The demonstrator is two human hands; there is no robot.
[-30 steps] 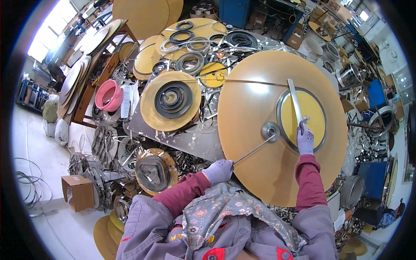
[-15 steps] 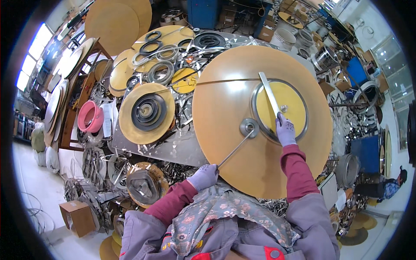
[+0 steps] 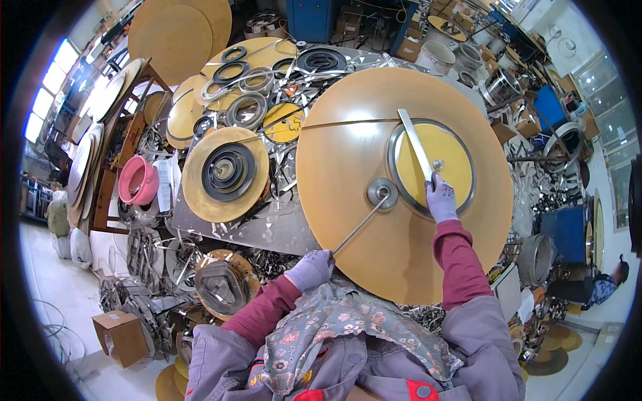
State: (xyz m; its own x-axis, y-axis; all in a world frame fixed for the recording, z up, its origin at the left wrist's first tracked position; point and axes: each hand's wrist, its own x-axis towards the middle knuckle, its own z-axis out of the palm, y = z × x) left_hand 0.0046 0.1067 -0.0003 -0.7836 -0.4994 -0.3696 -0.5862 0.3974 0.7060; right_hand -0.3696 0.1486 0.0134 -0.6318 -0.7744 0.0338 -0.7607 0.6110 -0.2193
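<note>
A large tan disc [image 3: 341, 207] lies in front of me, carrying a smaller yellow disc [image 3: 416, 164] with a grey metal ring [image 3: 471, 189] around it. My right hand [image 3: 441, 198], in a light purple glove, is closed around the lower end of a flat metal bar [image 3: 414, 144]. The bar slants across the yellow disc, left of a small metal knob [image 3: 438, 164]. My left hand [image 3: 310, 270], gloved alike, grips a thin metal rod [image 3: 356, 229]. The rod's far end reaches a small round metal hub [image 3: 376, 189] on the tan disc. A thin strip [image 3: 348, 123] runs leftward from the ring.
A smaller tan disc [image 3: 194, 190] with nested dark rings stands to the left on the grey table [image 3: 274, 230]. Metal rings [image 3: 246, 110] and scrap strips crowd the back. A pink bucket [image 3: 138, 180] is at far left, a cardboard box [image 3: 120, 337] on the floor.
My left hand and the rod have shifted slightly left and away from me. My right hand and the flat bar keep nearly the same place.
</note>
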